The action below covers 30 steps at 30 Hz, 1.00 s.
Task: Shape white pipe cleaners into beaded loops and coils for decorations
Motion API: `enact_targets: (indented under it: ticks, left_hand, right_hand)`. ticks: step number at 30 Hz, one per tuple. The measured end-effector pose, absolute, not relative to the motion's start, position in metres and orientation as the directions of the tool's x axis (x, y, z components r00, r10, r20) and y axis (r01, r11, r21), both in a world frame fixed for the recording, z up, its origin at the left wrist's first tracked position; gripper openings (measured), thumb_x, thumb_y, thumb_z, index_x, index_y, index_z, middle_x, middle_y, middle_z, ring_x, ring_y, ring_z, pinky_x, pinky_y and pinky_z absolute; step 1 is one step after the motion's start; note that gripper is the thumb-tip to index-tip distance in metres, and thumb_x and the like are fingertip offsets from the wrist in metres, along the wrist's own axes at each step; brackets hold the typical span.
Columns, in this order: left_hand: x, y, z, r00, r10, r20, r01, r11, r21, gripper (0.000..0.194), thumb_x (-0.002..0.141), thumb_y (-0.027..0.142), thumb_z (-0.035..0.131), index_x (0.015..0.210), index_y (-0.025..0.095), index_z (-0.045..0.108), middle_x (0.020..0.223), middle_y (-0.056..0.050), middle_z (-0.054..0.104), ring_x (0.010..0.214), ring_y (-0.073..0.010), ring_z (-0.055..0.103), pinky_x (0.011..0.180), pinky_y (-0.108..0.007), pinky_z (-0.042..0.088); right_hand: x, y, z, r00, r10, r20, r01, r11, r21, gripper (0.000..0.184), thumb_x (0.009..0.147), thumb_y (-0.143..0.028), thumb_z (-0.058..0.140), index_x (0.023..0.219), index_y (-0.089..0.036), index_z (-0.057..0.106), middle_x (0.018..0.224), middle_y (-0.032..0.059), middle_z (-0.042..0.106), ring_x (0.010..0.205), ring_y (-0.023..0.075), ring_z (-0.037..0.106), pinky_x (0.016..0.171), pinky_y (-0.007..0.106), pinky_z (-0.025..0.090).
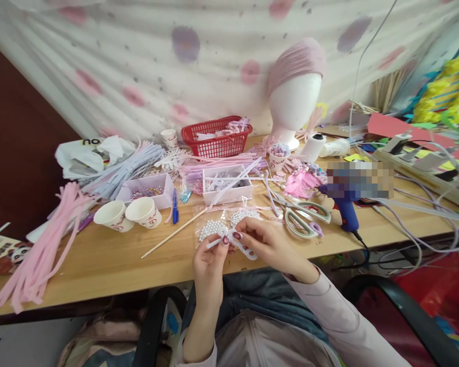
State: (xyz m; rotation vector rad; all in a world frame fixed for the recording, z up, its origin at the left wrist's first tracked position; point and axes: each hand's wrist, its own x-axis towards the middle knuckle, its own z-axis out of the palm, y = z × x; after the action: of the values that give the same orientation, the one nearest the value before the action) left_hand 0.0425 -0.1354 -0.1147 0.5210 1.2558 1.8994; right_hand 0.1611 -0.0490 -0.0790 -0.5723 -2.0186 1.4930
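Note:
My left hand [210,262] and my right hand [265,242] meet at the table's front edge, fingertips pinched on a white pipe cleaner [248,253] bent into small loops. One straight end sticks out past my left fingers, and the looped part hangs below my right fingers. My fingertips cover some of it. Just behind the hands, white pearl beads [213,229] lie in clear plastic bags. To the right are scissors with pale green handles [300,224] and a small lavender coil [316,229]. A thin wooden stick [172,234] lies to the left.
Two paper cups [143,213], a blue pen [175,208] and boxes of beads [147,191] stand left. Pink pipe cleaners [49,244] overhang the front left. Behind are a red basket [216,140] and a foam head [296,102]. A blue glue gun [346,211] and cables lie right.

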Motion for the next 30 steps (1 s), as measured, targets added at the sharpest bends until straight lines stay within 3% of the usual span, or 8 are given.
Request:
enact_targets:
  ticks: [7,13,20,30]
  left_hand:
    - [0.038,-0.138,-0.115,-0.553,0.828,-0.093,-0.374,-0.147,0.916,0.026,0.07,0.035,0.082,0.079,0.013,0.072,0.066,-0.003,0.071,0.06,-0.0136,0.064,0.061,-0.024,0.054]
    - [0.042,-0.137,-0.11,-0.554,0.822,-0.131,-0.468,-0.177,0.866,0.025,0.065,0.033,0.085,0.077,0.014,0.073,0.068,-0.003,0.073,0.06,-0.0139,0.067,0.062,-0.024,0.056]
    - [0.039,-0.139,-0.097,-0.454,0.853,-0.257,-0.591,-0.072,0.804,0.032,0.053,0.037,0.091,0.067,0.013,0.075,0.061,-0.004,0.073,0.052,-0.0128,0.066,0.053,-0.021,0.055]
    - [0.039,-0.144,-0.099,-0.387,0.892,-0.234,-0.567,-0.03,0.823,0.031,0.058,0.037,0.089,0.071,0.013,0.074,0.063,-0.005,0.074,0.054,-0.0169,0.069,0.056,-0.029,0.06]
  right_hand:
    - [0.165,-0.043,-0.066,-0.799,0.567,0.198,0.067,0.411,-0.909,0.02,0.099,-0.029,0.048,0.088,-0.017,0.059,0.079,0.001,0.06,0.071,0.0135,0.055,0.063,0.024,0.044]
    - [0.163,-0.039,-0.063,-0.841,0.481,0.247,0.063,0.542,-0.838,0.024,0.099,-0.021,0.044,0.078,-0.018,0.054,0.072,-0.001,0.055,0.066,0.0126,0.052,0.063,0.024,0.044]
    - [0.171,-0.029,-0.066,-0.83,0.472,0.297,-0.06,0.453,-0.889,0.016,0.095,-0.029,0.059,0.104,-0.016,0.063,0.097,0.007,0.068,0.085,0.017,0.065,0.077,0.031,0.053]
    - [0.181,-0.025,-0.057,-0.855,0.404,0.326,-0.08,0.519,-0.851,0.012,0.09,-0.027,0.067,0.092,-0.016,0.071,0.084,0.0046,0.073,0.076,0.0161,0.068,0.072,0.027,0.053]
